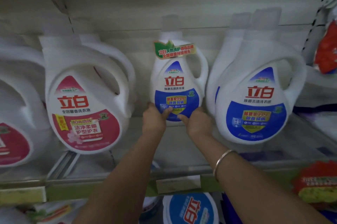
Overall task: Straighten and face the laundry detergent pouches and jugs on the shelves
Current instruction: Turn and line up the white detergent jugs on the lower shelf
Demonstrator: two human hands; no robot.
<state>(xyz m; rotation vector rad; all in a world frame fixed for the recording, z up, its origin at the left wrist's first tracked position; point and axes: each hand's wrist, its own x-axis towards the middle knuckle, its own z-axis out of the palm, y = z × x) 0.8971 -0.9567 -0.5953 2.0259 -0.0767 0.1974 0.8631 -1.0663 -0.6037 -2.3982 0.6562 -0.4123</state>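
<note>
Nearest the camera, my two bare forearms reached up and forward. A thin metal bangle (221, 163) circled the right wrist. Below them, on the lower level, a round tub (190, 209) showed a blue lid with red characters. The shelf (182, 170) front edge carried a green strip and a paper price tag (177, 185).

Grip state: both hands clasped the small jug (177, 81) at its base. My left hand (153, 119) wrapped the lower left corner, thumb pressed on the front label. My right hand (198, 123) wrapped the lower right corner, thumb likewise on the label. The fingers behind the jug were hidden.

Location: the small jug sat set back on the shelf, upright, label facing me. It was between the pink jug (85, 107) on its left and the blue jug (255, 105) just beside it on its right. Whether its base rested on the shelf could not be determined.

Appearance: smooth white moulded plastic, rounded teardrop body, loop handle on its right side, white cap. The glossy label bore red characters above a blue field with a yellow panel. A green-and-gold sticker lay tilted across the shoulder.

The pink jug and blue jug were larger, of the same shape, and stood nearer the shelf front. Beyond them ran a pale back panel (164, 4) with horizontal ridges.
</note>
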